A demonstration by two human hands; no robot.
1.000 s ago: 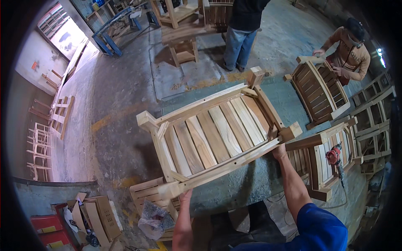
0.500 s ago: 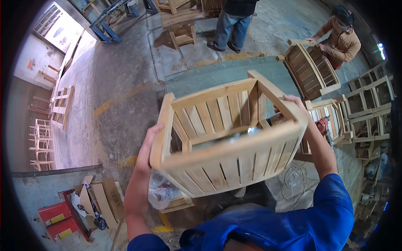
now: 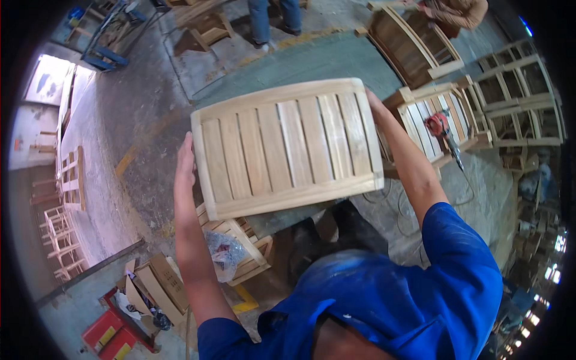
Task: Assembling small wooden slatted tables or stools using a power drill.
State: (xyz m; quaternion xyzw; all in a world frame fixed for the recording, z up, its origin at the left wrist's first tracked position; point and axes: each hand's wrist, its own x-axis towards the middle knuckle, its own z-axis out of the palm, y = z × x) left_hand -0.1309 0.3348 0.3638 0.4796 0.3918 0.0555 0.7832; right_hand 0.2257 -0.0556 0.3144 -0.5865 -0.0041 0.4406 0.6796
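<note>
A slatted wooden armchair frame (image 3: pixel 291 147) is held up in front of me, its flat slatted side turned toward me. My left hand (image 3: pixel 186 161) grips its left edge, the fingers partly hidden behind the wood. On the far right corner, my right hand (image 3: pixel 374 104) holds the frame, and most of its fingers are out of sight. The frame hides its own arms and inner side. Beneath its lower left corner lies another wooden piece (image 3: pixel 243 249) with clear plastic wrap (image 3: pixel 225 255) on it.
Right of me, a red power drill (image 3: pixel 438 125) with a cord rests on a slatted wooden piece (image 3: pixel 414 114). A co-worker (image 3: pixel 459 13) handles another chair frame (image 3: pixel 408 45). Stacked frames (image 3: pixel 516 102) stand at the right; cardboard (image 3: pixel 159 285) and red boxes (image 3: pixel 111 333) at lower left.
The armchair frame has tipped, so its open interior no longer shows and its slatted side faces me. Both hands have stayed on it. My view has shifted down and to the right.
</note>
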